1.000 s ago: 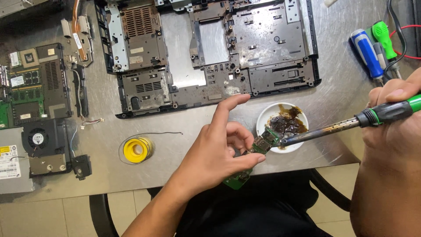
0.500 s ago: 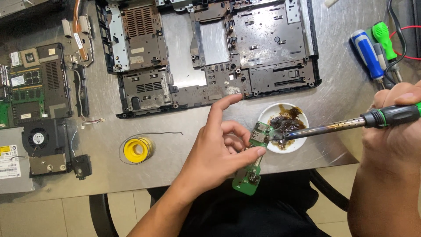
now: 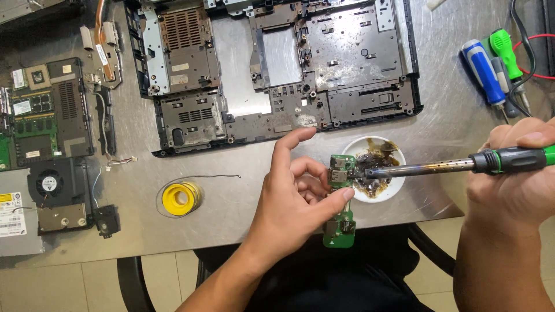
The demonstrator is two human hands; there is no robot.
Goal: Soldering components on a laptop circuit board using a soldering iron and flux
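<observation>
**Board swung upright, iron tip now on its upper end**

Compared with a second ago, stands far more upright: green circuit board (image 3: 341,175) no longer lies slanted low in the palm but runs nearly vertical, lower end hanging past the edge of the metal table (image 3: 231,219), upper end level with the white dish (image 3: 402,180) of dark residue. Has risen a little as well, so that the metal connector at the top now faces the camera. Meets the tip of the soldering iron (image 3: 428,169) right at that upper end, just left of the dish; whether tip and board truly touch, cannot tell for sure, but looks like contact. Reads as the joint work now being under way at the connector end, rather than the board being lined up.

Left hand (image 3: 289,202): closed in a pinch on the board's middle, thumb on the near edge, curled fingers behind, index finger held out straight and free, pointing toward the laptop chassis (image 3: 277,75). Forearm comes in from below, wrist bent slightly upward.

Right hand (image 3: 514,185): clenched around the iron's black-and-green handle, barrel lying almost level and pointing left, barely shifted since before.

Nearby, untouched: yellow solder spool (image 3: 180,198) to the left, screwdrivers (image 3: 485,72) at the far right.
</observation>
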